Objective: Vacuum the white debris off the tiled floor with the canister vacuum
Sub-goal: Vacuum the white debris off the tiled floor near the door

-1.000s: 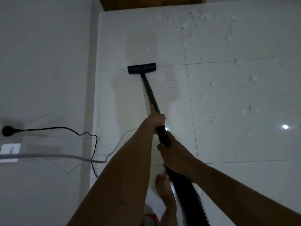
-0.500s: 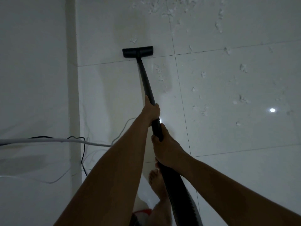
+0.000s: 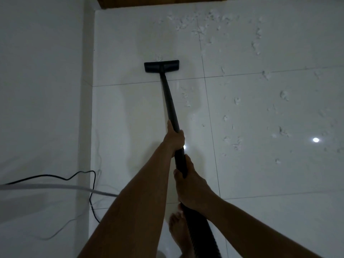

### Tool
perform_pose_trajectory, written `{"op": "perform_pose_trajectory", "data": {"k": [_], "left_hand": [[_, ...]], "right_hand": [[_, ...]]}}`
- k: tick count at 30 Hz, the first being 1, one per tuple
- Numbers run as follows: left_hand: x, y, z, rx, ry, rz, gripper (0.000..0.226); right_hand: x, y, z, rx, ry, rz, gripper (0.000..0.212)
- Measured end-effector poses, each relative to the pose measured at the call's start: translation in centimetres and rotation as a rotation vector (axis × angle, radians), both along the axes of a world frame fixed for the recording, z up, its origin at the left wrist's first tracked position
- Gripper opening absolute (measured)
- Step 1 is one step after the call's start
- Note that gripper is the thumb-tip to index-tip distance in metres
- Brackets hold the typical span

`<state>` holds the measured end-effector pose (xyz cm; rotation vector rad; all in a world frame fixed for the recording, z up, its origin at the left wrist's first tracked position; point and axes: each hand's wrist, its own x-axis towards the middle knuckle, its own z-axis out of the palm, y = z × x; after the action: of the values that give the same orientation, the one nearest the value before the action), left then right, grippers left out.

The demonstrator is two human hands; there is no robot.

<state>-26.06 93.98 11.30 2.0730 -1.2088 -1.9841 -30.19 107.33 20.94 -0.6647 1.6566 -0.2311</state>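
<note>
A glossy white tiled floor fills the head view. It is bounded on the left by a pale wall, whose base runs straight up the frame, and at the top by a brown wooden edge; to the right the tiles run out of view. Two bare forearms reach in from the bottom and converge on the black vacuum wand. The wand slants up and slightly left from a ribbed black hose at the bottom edge to the flat floor head. The floor head lies on the tile nearest the wall, just beyond a grout line, apart from the wall's base and well short of the wooden edge. The left hand is the forward one, its fingers curled round the wand at about mid-length. The right hand grips lower, near where the wand meets the hose, thumb and fingers wrapped round it. White debris lies in small flakes, thickest near the wooden edge and sprinkled across the tiles right of the wand; one small clump sits at the front edge of the floor head. A black cable and a pale cable cross from the wall at lower left toward the left forearm. A bare foot stands just beside the hose, and a bright light spot reflects on the floor at right.
</note>
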Motion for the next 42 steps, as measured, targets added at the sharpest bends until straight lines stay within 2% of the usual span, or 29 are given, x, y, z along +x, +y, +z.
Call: {"op": "perform_pose_trajectory", "data": {"k": [22, 35, 42], "left_hand": [[-1.6, -6.4, -2.4, -0.037, -0.041, -0.028, 0.075], [-3.0, -7.7, 4.6, 0.066, -0.034, 0.008, 0.076], [-2.4, -9.9, 4.0, 0.088, -0.051, -0.005, 0.076]], "right_hand": [[-2.3, -6.2, -1.8, 0.075, -0.105, -0.084, 0.065], [-4.8, -8.5, 4.9, 0.05, -0.169, -0.048, 0.063], [-3.8, -10.5, 4.6, 0.042, -0.128, -0.029, 0.06]]}}
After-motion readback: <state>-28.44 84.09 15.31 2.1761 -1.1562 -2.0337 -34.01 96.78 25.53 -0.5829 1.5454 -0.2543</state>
